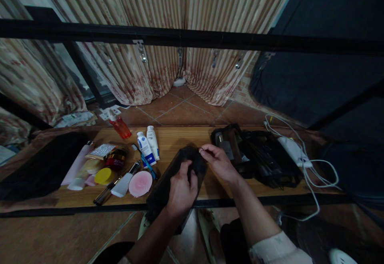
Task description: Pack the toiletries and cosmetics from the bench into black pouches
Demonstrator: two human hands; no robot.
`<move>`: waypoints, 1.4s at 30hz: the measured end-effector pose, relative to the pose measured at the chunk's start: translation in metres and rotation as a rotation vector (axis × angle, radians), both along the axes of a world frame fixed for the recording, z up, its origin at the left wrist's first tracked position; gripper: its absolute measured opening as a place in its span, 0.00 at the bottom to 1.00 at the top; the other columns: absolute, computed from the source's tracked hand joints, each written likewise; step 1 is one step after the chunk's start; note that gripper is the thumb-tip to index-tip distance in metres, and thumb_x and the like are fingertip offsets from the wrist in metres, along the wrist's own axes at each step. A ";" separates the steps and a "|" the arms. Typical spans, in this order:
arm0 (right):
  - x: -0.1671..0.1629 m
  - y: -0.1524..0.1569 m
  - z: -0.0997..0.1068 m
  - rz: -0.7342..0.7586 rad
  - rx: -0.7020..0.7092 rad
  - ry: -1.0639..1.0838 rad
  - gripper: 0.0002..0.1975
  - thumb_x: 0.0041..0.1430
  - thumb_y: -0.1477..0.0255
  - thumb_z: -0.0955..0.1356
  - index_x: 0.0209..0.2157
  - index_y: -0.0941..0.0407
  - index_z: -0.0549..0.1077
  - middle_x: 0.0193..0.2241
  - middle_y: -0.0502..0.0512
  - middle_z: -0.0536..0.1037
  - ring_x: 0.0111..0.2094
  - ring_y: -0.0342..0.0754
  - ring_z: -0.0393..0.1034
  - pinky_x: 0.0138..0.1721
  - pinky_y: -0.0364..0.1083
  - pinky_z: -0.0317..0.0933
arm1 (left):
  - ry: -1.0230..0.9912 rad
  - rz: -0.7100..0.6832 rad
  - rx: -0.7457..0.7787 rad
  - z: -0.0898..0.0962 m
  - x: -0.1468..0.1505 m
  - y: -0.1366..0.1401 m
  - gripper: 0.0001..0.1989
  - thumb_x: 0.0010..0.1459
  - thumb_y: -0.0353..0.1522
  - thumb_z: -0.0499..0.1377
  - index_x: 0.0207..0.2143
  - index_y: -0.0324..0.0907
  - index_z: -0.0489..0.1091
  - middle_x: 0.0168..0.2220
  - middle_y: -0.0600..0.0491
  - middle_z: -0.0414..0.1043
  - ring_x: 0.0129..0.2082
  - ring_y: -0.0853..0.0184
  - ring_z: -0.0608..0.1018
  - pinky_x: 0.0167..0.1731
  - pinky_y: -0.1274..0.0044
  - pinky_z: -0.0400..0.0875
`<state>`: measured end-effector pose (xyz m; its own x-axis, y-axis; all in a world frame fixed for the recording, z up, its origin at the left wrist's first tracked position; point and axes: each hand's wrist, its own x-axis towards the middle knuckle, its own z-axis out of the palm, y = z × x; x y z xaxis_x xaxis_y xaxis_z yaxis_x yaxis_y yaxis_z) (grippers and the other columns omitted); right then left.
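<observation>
A dark, see-through mesh pouch lies aslant across the bench's front edge, its near end hanging over. My left hand is on top of it, fingers bent and closed on the dark fabric. At the far right corner of the pouch, my right hand pinches a small dark bit of its edge between thumb and forefinger; whether this is a zipper pull is too small to tell. Just left of the pouch are a pink round container, a blue toothbrush and two white-and-blue tubes.
Black mesh bags with items inside lie on the right, beside a white power strip and its looping cable. Jars, including a yellow-lidded one, and a red spray bottle stand left. A black rail crosses beyond the bench.
</observation>
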<state>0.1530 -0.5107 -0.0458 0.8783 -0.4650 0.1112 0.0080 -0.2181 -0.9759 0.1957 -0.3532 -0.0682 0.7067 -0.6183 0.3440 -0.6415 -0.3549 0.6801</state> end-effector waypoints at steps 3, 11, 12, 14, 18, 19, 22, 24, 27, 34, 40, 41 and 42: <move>-0.001 0.004 0.005 0.009 0.003 -0.004 0.12 0.55 0.60 0.66 0.29 0.55 0.71 0.26 0.48 0.68 0.29 0.43 0.62 0.32 0.42 0.56 | 0.047 0.008 -0.014 0.001 0.000 0.000 0.14 0.59 0.28 0.50 0.48 0.41 0.62 0.38 0.49 0.76 0.35 0.65 0.80 0.35 0.76 0.73; -0.010 0.005 0.016 0.202 0.194 0.007 0.15 0.44 0.64 0.74 0.28 0.54 0.65 0.36 0.50 0.72 0.40 0.47 0.67 0.42 0.45 0.61 | 0.155 -0.039 -0.033 0.002 -0.001 0.002 0.13 0.56 0.26 0.51 0.44 0.42 0.63 0.35 0.53 0.76 0.32 0.67 0.79 0.33 0.78 0.71; -0.011 0.004 0.016 0.235 0.212 0.017 0.15 0.44 0.65 0.74 0.29 0.54 0.65 0.37 0.50 0.72 0.41 0.48 0.67 0.43 0.45 0.61 | 0.166 -0.043 -0.034 0.004 0.000 0.002 0.12 0.56 0.26 0.51 0.44 0.43 0.63 0.35 0.53 0.75 0.32 0.67 0.79 0.33 0.78 0.70; -0.013 0.001 0.016 0.261 0.239 0.019 0.16 0.43 0.66 0.74 0.30 0.54 0.65 0.37 0.49 0.72 0.40 0.47 0.68 0.43 0.45 0.61 | 0.192 -0.049 -0.044 0.006 0.000 0.004 0.12 0.56 0.26 0.50 0.43 0.43 0.63 0.35 0.53 0.75 0.32 0.68 0.78 0.32 0.78 0.69; -0.011 0.000 0.009 0.217 0.222 -0.009 0.14 0.43 0.68 0.74 0.28 0.54 0.66 0.32 0.47 0.71 0.34 0.43 0.67 0.39 0.43 0.61 | 0.225 -0.041 -0.046 0.008 0.001 0.004 0.12 0.55 0.26 0.50 0.42 0.43 0.64 0.34 0.54 0.75 0.30 0.69 0.77 0.31 0.79 0.67; -0.011 0.000 0.008 0.208 0.210 -0.013 0.14 0.44 0.69 0.74 0.27 0.55 0.66 0.32 0.47 0.71 0.33 0.43 0.66 0.38 0.43 0.61 | 0.227 -0.043 -0.047 0.008 0.001 0.004 0.12 0.55 0.26 0.50 0.42 0.43 0.64 0.34 0.54 0.74 0.30 0.69 0.77 0.31 0.80 0.67; -0.008 0.002 0.004 0.169 0.176 -0.031 0.14 0.43 0.69 0.74 0.25 0.55 0.65 0.32 0.48 0.72 0.33 0.43 0.65 0.35 0.42 0.60 | 0.238 -0.057 -0.046 0.007 0.002 0.003 0.11 0.55 0.26 0.50 0.41 0.43 0.64 0.32 0.55 0.73 0.28 0.70 0.76 0.30 0.80 0.66; -0.008 0.002 0.003 0.146 0.161 -0.045 0.15 0.43 0.68 0.75 0.24 0.55 0.64 0.33 0.49 0.72 0.34 0.44 0.66 0.36 0.43 0.60 | 0.253 -0.060 -0.033 0.007 0.002 0.003 0.11 0.55 0.26 0.50 0.41 0.43 0.64 0.29 0.56 0.71 0.26 0.71 0.74 0.29 0.80 0.65; -0.008 0.001 0.004 0.146 0.147 -0.051 0.15 0.43 0.67 0.75 0.23 0.55 0.64 0.33 0.50 0.72 0.34 0.44 0.66 0.35 0.43 0.60 | 0.280 -0.094 -0.041 0.009 0.001 0.004 0.10 0.57 0.28 0.51 0.42 0.42 0.64 0.28 0.57 0.69 0.23 0.72 0.72 0.27 0.80 0.64; -0.013 0.001 0.002 0.328 0.165 0.021 0.11 0.47 0.72 0.72 0.25 0.55 0.64 0.32 0.48 0.69 0.34 0.43 0.64 0.36 0.43 0.58 | 0.283 -0.090 -0.134 0.017 0.015 0.010 0.18 0.64 0.34 0.45 0.56 0.44 0.60 0.28 0.56 0.70 0.26 0.72 0.73 0.29 0.80 0.66; -0.017 0.004 -0.001 0.444 0.091 0.115 0.07 0.50 0.74 0.69 0.28 0.56 0.66 0.31 0.48 0.69 0.32 0.43 0.64 0.37 0.44 0.59 | 0.204 -0.204 0.037 0.019 0.031 0.007 0.17 0.64 0.31 0.46 0.53 0.44 0.63 0.38 0.53 0.74 0.35 0.68 0.77 0.38 0.77 0.67; -0.017 0.004 -0.001 0.451 0.080 0.125 0.06 0.50 0.74 0.69 0.28 0.56 0.66 0.31 0.48 0.69 0.32 0.43 0.64 0.37 0.44 0.59 | 0.202 -0.211 0.066 0.020 0.032 0.006 0.16 0.63 0.31 0.46 0.51 0.43 0.64 0.37 0.52 0.74 0.35 0.67 0.77 0.37 0.77 0.67; -0.017 0.005 -0.002 0.456 0.071 0.131 0.06 0.50 0.74 0.69 0.28 0.56 0.66 0.31 0.48 0.69 0.32 0.43 0.64 0.37 0.44 0.59 | 0.200 -0.211 0.091 0.020 0.032 0.006 0.14 0.63 0.32 0.46 0.49 0.43 0.65 0.36 0.52 0.74 0.34 0.67 0.76 0.36 0.77 0.67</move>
